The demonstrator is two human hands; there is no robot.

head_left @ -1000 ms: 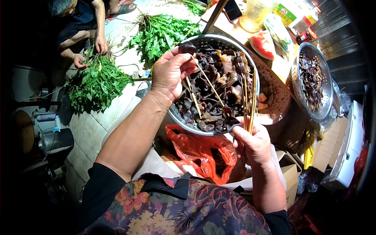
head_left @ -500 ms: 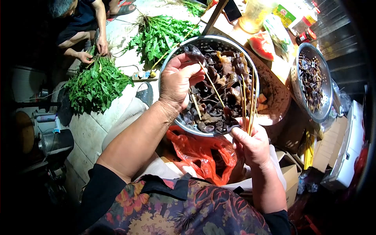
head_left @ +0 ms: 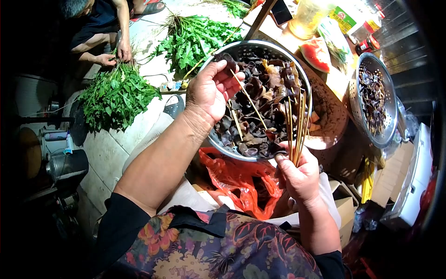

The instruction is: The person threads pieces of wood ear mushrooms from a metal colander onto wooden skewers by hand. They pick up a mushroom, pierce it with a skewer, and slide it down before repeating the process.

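Note:
Between the thumb and fingertips of my left hand point(head_left: 209, 93) is a dark piece of wood ear mushroom point(head_left: 226, 62). A thin wooden skewer point(head_left: 248, 97) slants down from it across the colander. My right hand point(head_left: 299, 174) is closed round a bundle of bamboo skewers point(head_left: 297, 128) that point upward, with a small dark mushroom piece by its thumb. Both hands are at the near side of a metal colander point(head_left: 308, 86), which is heaped with loose wood ear mushrooms point(head_left: 260, 111). Another short stick lies on the heap.
A second colander point(head_left: 389, 76) with skewered dark pieces stands at right. Beyond are a watermelon piece point(head_left: 316, 55), a phone point(head_left: 281, 11) and jars. A red plastic bag point(head_left: 241, 186) lies below the colander. At upper left another person's hands point(head_left: 116, 56) hold leafy greens point(head_left: 118, 100).
The fingers of my left hand have opened out a little around the mushroom piece, which has tilted. My right hand still grips the skewers. The view has shifted slightly.

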